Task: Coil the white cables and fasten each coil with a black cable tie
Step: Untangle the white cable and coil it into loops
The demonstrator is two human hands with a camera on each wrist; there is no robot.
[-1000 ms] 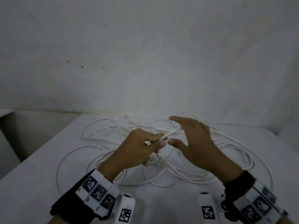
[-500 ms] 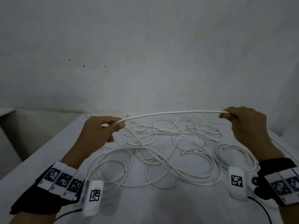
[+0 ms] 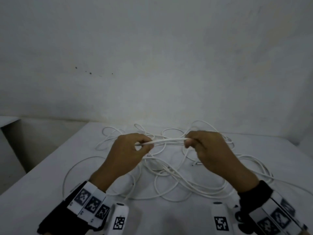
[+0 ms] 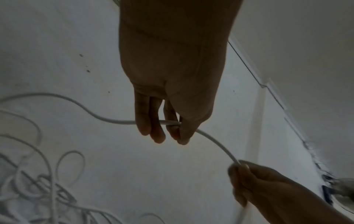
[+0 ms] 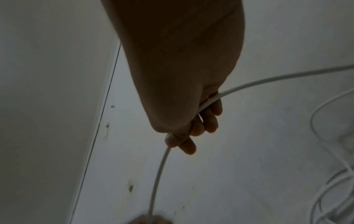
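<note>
A tangle of white cables [image 3: 169,177] lies spread over the white table [image 3: 42,184]. Above it I hold one short stretch of white cable [image 3: 166,141] between both hands. My left hand [image 3: 144,145] pinches its left end between thumb and fingers, and the left wrist view shows the cable [image 4: 212,141] passing through that hand [image 4: 172,130]. My right hand [image 3: 188,141] pinches the other end, and in the right wrist view the cable [image 5: 159,174] runs down from its fingers [image 5: 191,145]. No black cable tie shows in any view.
A plain white wall [image 3: 152,65] rises right behind the table. The table's left edge [image 3: 50,158] drops to a lower ledge [image 3: 8,121]. Loose cable loops [image 3: 254,167] reach towards the right side of the table.
Half a second ago my hands were wide apart with the cable stretched between them. They have now come close together near the middle, holding a much shorter stretch.
</note>
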